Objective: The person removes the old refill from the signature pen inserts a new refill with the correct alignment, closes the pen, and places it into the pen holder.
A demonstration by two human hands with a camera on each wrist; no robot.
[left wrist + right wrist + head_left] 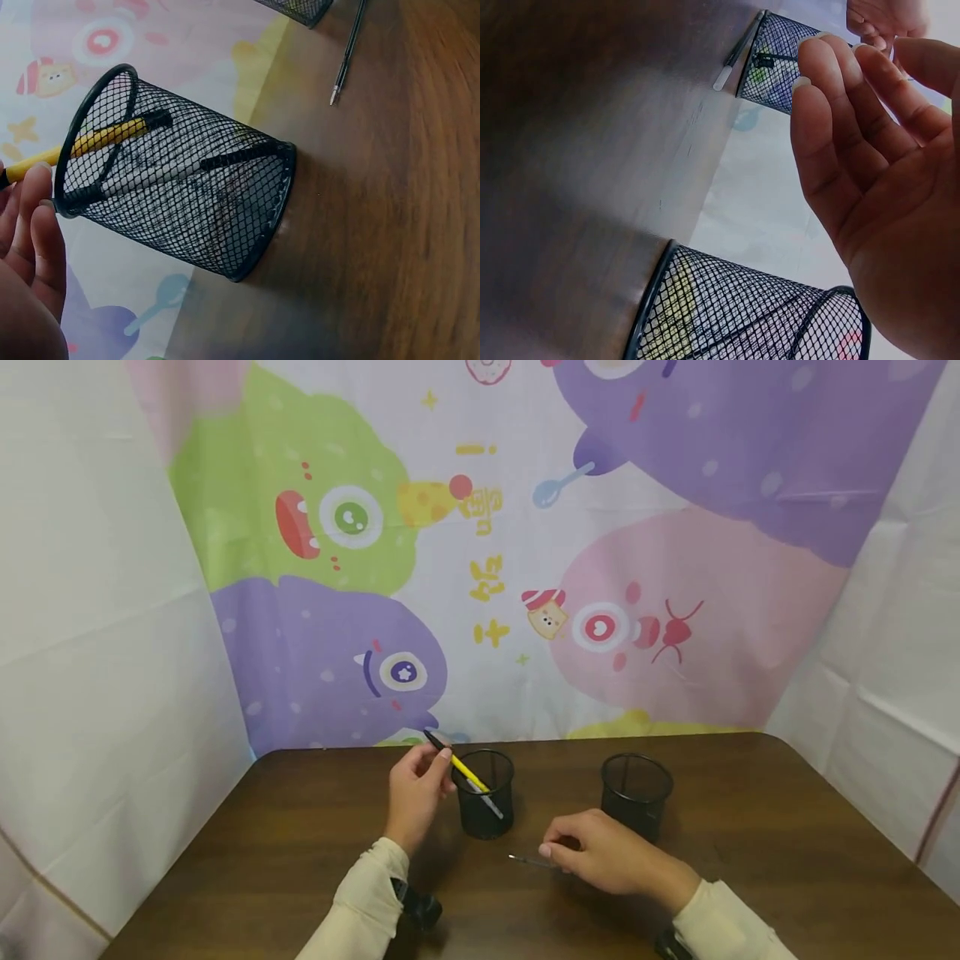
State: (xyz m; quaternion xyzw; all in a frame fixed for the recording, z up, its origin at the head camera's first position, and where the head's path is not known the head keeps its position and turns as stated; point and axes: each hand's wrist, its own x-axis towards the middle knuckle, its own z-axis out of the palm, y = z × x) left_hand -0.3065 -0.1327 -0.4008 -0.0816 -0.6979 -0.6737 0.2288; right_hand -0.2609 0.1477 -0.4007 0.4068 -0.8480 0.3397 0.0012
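My left hand (415,793) pinches a yellow pen (467,771) near its black upper end, at the rim of the left black mesh pen cup (486,818). In the left wrist view the pen's other black end slants down inside the cup. A white-and-black pen (176,174) also leans in there, seen through the mesh. My right hand (611,853) hovers over the table with loosely bent fingers and holds nothing. Below its fingertips lies a thin dark pen (531,861) with a pale tip, partly hidden by the hand in the head view.
A second black mesh cup (636,781) stands at the right, just beyond my right hand. The brown wooden table (322,827) ends at a hanging cloth (517,693) with cartoon figures. White cloth walls (97,610) close in both sides.
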